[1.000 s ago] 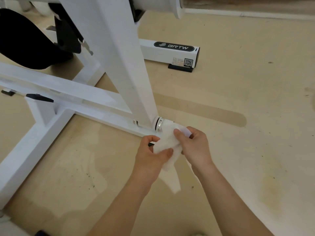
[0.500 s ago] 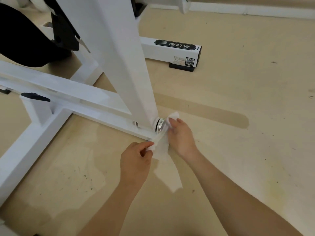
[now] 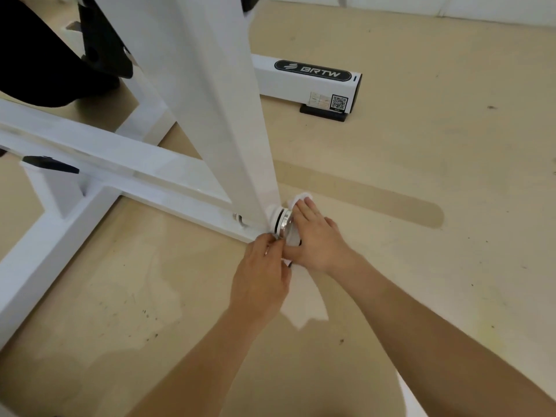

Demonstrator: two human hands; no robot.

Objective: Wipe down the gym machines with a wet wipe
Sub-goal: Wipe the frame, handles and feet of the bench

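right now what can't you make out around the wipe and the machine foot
Head view only.
The metal cap has its end face covered by the wipe and the right hand.
The wipe's middle lies under both hands.
Whether the left hand pinches the wipe is hidden by its own curled fingers.
The black pad is cut off by the top left edge.
The code sticker is too small to read.

Reference centre: the pivot cap (image 3: 281, 219) at the foot of the slanted post (image 3: 210, 100). The base rail (image 3: 120, 173) runs out toward 10 o'clock, with the seat pad (image 3: 36, 55) above it. The right hand (image 3: 319, 239) lies at 3 o'clock, flat over the wet wipe (image 3: 304, 308) on the cap. The left hand (image 3: 261, 281) sits at 6 o'clock, pinching the wipe at the rail end. The foot bar (image 3: 301, 82) lies at 12 o'clock, well apart.
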